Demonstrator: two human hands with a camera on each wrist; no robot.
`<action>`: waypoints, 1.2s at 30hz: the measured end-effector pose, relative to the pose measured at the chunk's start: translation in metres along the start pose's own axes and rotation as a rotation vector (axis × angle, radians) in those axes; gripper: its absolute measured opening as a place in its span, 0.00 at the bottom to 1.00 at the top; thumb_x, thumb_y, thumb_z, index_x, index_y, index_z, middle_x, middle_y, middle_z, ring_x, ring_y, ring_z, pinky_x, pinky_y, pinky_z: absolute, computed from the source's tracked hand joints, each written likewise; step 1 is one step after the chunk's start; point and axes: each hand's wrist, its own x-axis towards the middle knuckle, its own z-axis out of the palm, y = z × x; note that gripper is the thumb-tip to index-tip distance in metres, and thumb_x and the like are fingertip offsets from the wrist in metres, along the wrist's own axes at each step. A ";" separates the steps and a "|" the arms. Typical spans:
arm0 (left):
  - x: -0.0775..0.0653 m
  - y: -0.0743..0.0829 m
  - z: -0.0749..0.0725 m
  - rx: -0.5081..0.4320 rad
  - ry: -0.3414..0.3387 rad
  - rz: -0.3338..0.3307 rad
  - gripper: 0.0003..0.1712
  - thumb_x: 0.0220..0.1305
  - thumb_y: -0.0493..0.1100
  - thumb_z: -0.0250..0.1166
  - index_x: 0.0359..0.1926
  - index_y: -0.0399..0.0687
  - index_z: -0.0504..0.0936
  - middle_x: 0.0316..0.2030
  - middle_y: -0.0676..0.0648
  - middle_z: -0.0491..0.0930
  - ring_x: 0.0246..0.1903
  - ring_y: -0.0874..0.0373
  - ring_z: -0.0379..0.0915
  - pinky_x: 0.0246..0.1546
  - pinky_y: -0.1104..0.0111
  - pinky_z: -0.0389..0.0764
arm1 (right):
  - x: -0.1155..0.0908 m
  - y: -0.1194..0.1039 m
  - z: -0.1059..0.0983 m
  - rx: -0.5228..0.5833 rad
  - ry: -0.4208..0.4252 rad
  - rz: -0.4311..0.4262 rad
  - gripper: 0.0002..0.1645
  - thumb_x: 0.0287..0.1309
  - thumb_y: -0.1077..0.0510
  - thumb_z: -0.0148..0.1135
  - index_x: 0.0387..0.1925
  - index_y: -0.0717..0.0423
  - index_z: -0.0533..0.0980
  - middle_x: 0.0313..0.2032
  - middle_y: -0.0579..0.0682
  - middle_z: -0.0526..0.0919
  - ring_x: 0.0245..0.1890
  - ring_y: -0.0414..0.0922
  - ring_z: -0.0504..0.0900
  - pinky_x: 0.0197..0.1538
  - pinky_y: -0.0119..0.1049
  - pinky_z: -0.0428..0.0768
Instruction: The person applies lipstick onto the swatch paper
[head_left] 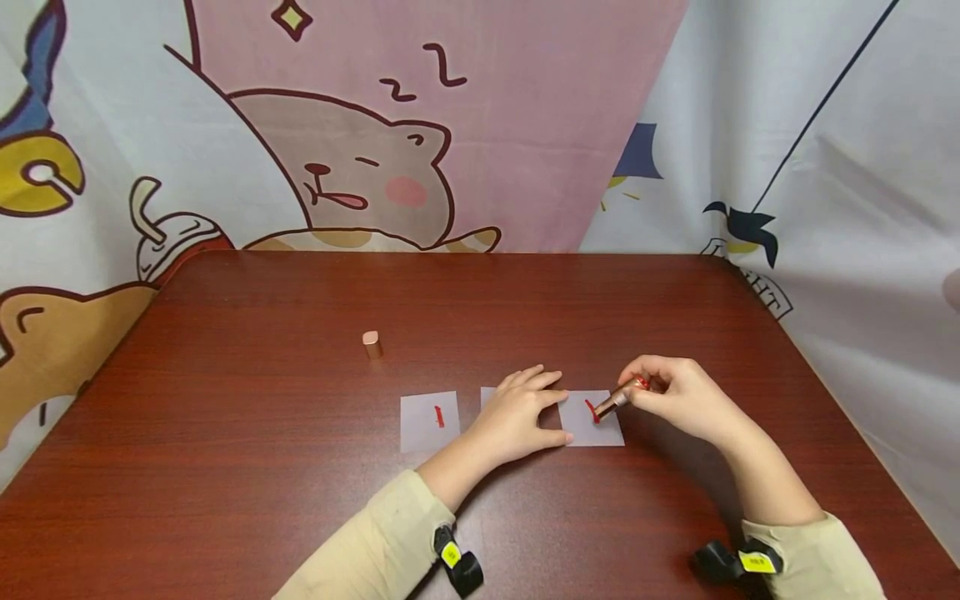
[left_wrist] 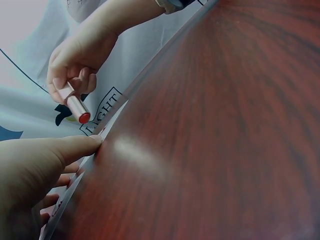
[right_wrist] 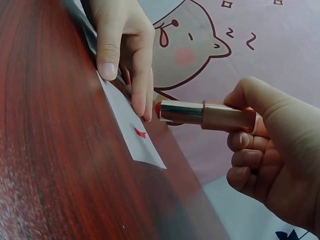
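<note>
My right hand point(head_left: 686, 398) pinches a lipstick point(right_wrist: 215, 114) with a rose-gold body, its red tip pointing down toward the right-hand white paper square point(head_left: 611, 433). A red stroke marks that paper, and in the right wrist view the tip is a little off its surface. My left hand point(head_left: 517, 417) is spread with its fingers mostly straight, thumb and a fingertip resting on the same square's left edge. Another paper piece point(head_left: 486, 396) lies mostly hidden under the left hand. Farther left lies a paper square point(head_left: 416, 425) with a red upright stroke like a 1.
The lipstick cap point(head_left: 372, 346) stands upright on the dark red-brown wooden table point(head_left: 262, 400), behind the left paper. A cartoon-printed curtain point(head_left: 525, 125) hangs along the table's back and sides. Both wrists wear black straps with cameras.
</note>
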 end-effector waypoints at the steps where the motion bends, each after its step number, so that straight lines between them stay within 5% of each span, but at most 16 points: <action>1: 0.000 0.000 0.000 0.001 0.002 0.001 0.34 0.55 0.61 0.68 0.60 0.53 0.78 0.66 0.52 0.66 0.69 0.53 0.52 0.67 0.59 0.53 | 0.000 0.000 0.000 -0.003 0.014 -0.003 0.10 0.50 0.69 0.66 0.34 0.53 0.80 0.20 0.40 0.73 0.19 0.37 0.68 0.20 0.30 0.67; 27: -0.001 0.001 -0.003 -0.032 0.008 -0.013 0.33 0.55 0.60 0.69 0.60 0.52 0.78 0.64 0.51 0.68 0.68 0.54 0.54 0.67 0.59 0.54 | -0.002 -0.010 -0.004 0.121 0.183 -0.067 0.10 0.54 0.75 0.60 0.38 0.65 0.78 0.20 0.47 0.75 0.18 0.37 0.67 0.19 0.31 0.65; 36: -0.002 0.004 -0.010 -0.050 0.020 -0.026 0.35 0.55 0.60 0.69 0.61 0.51 0.76 0.63 0.49 0.70 0.67 0.53 0.56 0.66 0.59 0.56 | -0.003 -0.014 -0.005 0.165 0.252 -0.061 0.11 0.54 0.73 0.63 0.39 0.61 0.79 0.22 0.46 0.77 0.18 0.38 0.69 0.19 0.32 0.67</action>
